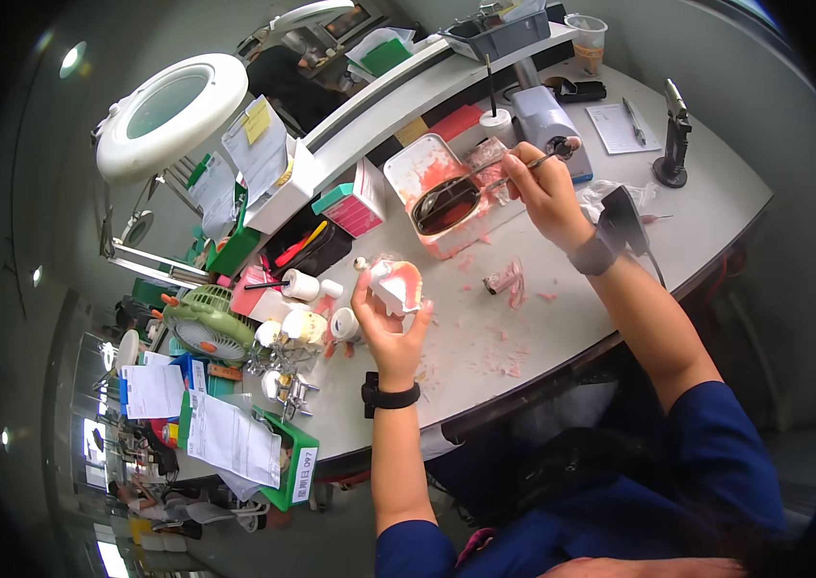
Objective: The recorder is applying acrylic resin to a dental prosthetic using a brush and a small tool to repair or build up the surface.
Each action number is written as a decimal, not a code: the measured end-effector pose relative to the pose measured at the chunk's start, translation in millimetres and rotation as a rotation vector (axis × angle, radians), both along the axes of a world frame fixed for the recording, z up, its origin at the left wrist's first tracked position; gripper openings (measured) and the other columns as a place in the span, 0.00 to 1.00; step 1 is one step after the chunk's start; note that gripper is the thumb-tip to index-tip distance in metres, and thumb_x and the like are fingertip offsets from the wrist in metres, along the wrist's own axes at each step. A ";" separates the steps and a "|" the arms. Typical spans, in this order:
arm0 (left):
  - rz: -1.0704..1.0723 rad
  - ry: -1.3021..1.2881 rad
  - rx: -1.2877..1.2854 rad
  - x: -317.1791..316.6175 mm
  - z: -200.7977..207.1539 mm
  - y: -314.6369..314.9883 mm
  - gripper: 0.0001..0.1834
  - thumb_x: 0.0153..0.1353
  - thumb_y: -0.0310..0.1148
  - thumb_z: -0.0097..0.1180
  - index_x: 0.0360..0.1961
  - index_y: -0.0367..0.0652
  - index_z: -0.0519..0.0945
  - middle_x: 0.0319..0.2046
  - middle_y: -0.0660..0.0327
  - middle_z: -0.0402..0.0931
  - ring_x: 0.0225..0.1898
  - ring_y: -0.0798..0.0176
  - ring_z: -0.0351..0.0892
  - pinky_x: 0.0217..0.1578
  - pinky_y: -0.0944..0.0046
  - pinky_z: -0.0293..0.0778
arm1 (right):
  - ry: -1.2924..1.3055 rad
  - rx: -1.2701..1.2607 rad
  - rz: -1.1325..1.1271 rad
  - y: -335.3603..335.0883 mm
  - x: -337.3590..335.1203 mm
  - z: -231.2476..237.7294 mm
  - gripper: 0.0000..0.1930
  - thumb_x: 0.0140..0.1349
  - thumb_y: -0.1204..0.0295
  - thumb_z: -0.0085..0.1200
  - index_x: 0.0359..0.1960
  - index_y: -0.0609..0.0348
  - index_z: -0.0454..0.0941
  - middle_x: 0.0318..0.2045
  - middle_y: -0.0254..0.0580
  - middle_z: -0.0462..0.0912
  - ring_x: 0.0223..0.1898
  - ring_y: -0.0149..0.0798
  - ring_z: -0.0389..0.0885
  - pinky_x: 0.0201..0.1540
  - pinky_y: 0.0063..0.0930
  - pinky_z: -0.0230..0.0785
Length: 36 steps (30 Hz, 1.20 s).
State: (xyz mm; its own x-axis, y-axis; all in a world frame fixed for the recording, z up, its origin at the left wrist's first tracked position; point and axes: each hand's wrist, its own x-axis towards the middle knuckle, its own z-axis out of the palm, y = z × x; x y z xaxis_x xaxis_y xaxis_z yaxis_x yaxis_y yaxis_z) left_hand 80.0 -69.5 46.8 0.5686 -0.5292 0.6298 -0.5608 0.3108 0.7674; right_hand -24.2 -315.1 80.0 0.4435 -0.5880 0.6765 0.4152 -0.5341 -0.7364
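My left hand is wrapped round a white dental cast with a pink wax arch and teeth on it. My right hand is raised at the right of a white tray, its fingers pinched on a thin metal wax tool. The tray is smeared with pink wax. A dark, shiny oval thing lies in it; its kind is unclear. Beside the tray's far right side, near my fingers, is a clear-wrapped pink piece. A small pink-and-clear roll lies between my hands.
Pink wax scraps litter the white bench. Metal articulators, white jars and a green fan crowd the left. A magnifier lamp overhangs the far left. A grey device and black stand are at right.
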 end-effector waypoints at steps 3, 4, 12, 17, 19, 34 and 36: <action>-0.042 -0.040 -0.018 3.3 0.8 3.5 0.47 0.45 0.15 0.62 0.65 0.46 0.50 0.61 0.51 0.56 0.60 0.56 0.62 0.57 0.57 0.66 | -0.016 0.009 0.074 16.4 -1.4 6.1 0.13 0.68 0.68 0.43 0.28 0.61 0.71 0.16 0.34 0.70 0.19 0.27 0.66 0.24 0.22 0.57; -0.088 -0.037 -0.023 1.9 -1.9 1.7 0.48 0.45 0.16 0.63 0.65 0.47 0.50 0.60 0.52 0.57 0.60 0.55 0.61 0.59 0.57 0.64 | -0.057 0.094 0.146 17.9 -5.2 6.5 0.12 0.69 0.67 0.41 0.29 0.59 0.71 0.18 0.28 0.69 0.22 0.20 0.62 0.25 0.17 0.53; -0.168 -0.077 -0.016 -4.6 3.3 0.5 0.50 0.45 0.17 0.64 0.66 0.48 0.48 0.62 0.50 0.55 0.61 0.55 0.61 0.59 0.56 0.64 | -0.135 0.256 0.185 6.8 -8.7 8.0 0.14 0.70 0.64 0.42 0.28 0.59 0.72 0.18 0.27 0.69 0.20 0.18 0.63 0.23 0.14 0.52; -0.158 -0.017 -0.024 -5.6 6.0 0.2 0.53 0.44 0.17 0.64 0.67 0.48 0.44 0.62 0.50 0.54 0.61 0.54 0.61 0.59 0.55 0.64 | -0.098 0.254 0.190 8.7 -8.9 8.7 0.14 0.70 0.64 0.41 0.29 0.59 0.72 0.19 0.27 0.70 0.21 0.19 0.64 0.23 0.14 0.53; -0.170 -0.047 -0.035 -4.4 4.7 -1.7 0.51 0.45 0.16 0.64 0.66 0.49 0.47 0.64 0.46 0.52 0.61 0.55 0.62 0.54 0.58 0.71 | -0.089 0.244 0.189 9.0 -10.2 9.4 0.15 0.70 0.63 0.41 0.28 0.59 0.72 0.19 0.27 0.70 0.21 0.19 0.64 0.23 0.14 0.53; -0.089 0.010 0.003 -4.3 3.1 -2.8 0.48 0.45 0.16 0.64 0.65 0.46 0.49 0.58 0.53 0.59 0.59 0.57 0.63 0.58 0.57 0.64 | 0.294 0.010 0.144 9.8 26.7 -32.4 0.13 0.68 0.63 0.46 0.32 0.61 0.73 0.20 0.35 0.75 0.24 0.28 0.72 0.28 0.25 0.65; -0.091 0.031 0.002 -4.2 3.3 -2.2 0.48 0.46 0.16 0.63 0.65 0.45 0.49 0.58 0.53 0.59 0.59 0.57 0.63 0.58 0.58 0.64 | 0.236 0.029 0.129 12.8 26.9 -29.6 0.14 0.68 0.63 0.46 0.32 0.63 0.72 0.21 0.36 0.77 0.24 0.27 0.73 0.28 0.24 0.66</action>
State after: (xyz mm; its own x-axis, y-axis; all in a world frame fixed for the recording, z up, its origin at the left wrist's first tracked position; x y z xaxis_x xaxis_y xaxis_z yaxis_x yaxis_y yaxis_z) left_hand 75.7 -71.7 50.1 0.5374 -0.5808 0.6114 -0.5066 0.3573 0.7847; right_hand 2.7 -302.3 50.5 0.6593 -0.5343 0.5290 0.2934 -0.4649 -0.8353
